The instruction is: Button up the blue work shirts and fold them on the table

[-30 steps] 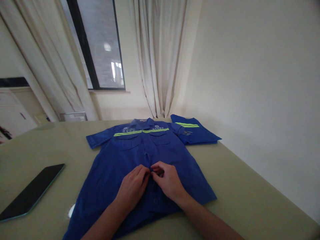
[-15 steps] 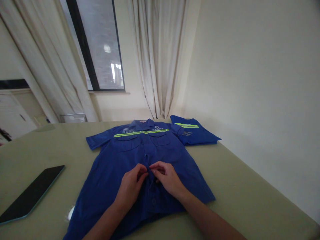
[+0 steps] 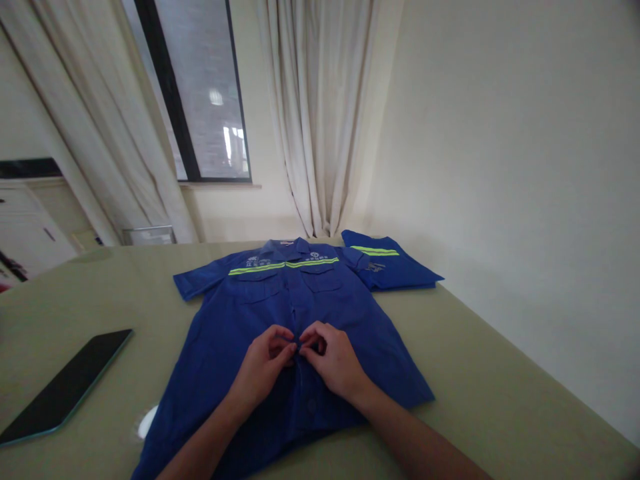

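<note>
Blue short-sleeved work shirt point(image 3: 270, 310), flat on counter point(image 3: 450, 363), w/ long axis running away to collar point(image 3: 287, 250). Under L hand point(image 3: 257, 367) left of placket point(image 3: 309, 390), R hand point(image 3: 336, 357) right of it, equally nr; curled fingers, can't tell re: cloth grip.

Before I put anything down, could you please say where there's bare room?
Bare table: between dark slab and blue shirt, beyond the white spot; also between shirt and wall, nearer than the folded garment. Crowded: around left hand and right hand.
</note>
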Motion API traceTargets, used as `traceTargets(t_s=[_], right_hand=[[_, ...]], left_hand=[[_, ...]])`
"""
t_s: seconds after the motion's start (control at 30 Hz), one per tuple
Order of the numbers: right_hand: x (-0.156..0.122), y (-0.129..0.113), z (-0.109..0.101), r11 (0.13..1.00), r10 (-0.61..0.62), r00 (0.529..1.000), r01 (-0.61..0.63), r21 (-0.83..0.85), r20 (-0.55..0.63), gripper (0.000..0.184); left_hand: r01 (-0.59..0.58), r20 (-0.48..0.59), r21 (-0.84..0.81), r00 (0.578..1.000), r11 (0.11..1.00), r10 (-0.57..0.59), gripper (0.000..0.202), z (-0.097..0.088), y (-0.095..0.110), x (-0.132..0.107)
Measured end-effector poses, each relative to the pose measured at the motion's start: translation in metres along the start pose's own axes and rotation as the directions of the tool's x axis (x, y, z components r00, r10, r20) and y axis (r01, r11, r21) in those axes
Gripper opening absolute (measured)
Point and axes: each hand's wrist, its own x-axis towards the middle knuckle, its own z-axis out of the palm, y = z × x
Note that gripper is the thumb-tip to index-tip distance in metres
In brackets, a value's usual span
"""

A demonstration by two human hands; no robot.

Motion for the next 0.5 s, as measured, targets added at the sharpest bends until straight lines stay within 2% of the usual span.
traceTargets(t_s=[0.1,0.17,0.2,0.27,0.33,0.4,0.43,0.5], right_hand=[[0.005,0.004,-0.001,0.981,0.074,0.997,-0.071,0.181,-0.011,0.018],[0.009,0.007,-0.001,0.929,0.161,0.987,-0.152,0.337,0.002,0.019],[0.011,0.009,-0.001,0.893,0.201,0.979,-0.193,0.406,0.023,0.02],[0.013,0.012,-0.003,0.828,0.26,0.961,-0.271,0.49,0.093,0.022],[0.015,0.015,-0.007,0.801,0.301,0.938,-0.346,0.489,0.171,0.023],[0.015,0.016,-0.011,0.815,0.32,0.921,-0.387,0.432,0.221,0.02],[0.014,0.015,-0.013,0.845,0.303,0.928,-0.367,0.39,0.219,0.018],[0.012,0.014,-0.016,0.942,0.176,0.97,-0.215,0.259,0.166,0.018]], left_hand=[[-0.047,0.036,0.036,0.998,0.998,0.046,0.032,-0.004,0.003,-0.001],[-0.136,0.075,0.194,0.99,0.972,0.123,0.024,-0.004,0.009,-0.004],[-0.189,0.1,0.306,0.981,0.933,0.166,0.02,-0.003,0.011,-0.006],[-0.29,0.144,0.525,0.957,0.8,0.252,0.019,-0.001,0.015,-0.011],[-0.363,0.185,0.672,0.926,0.646,0.328,0.022,0.002,0.018,-0.015],[-0.396,0.214,0.734,0.906,0.552,0.365,0.023,0.004,0.019,-0.017],[-0.396,0.219,0.745,0.905,0.537,0.363,0.024,0.004,0.019,-0.017],[-0.349,0.189,0.747,0.928,0.566,0.323,0.03,0.003,0.018,-0.015]])
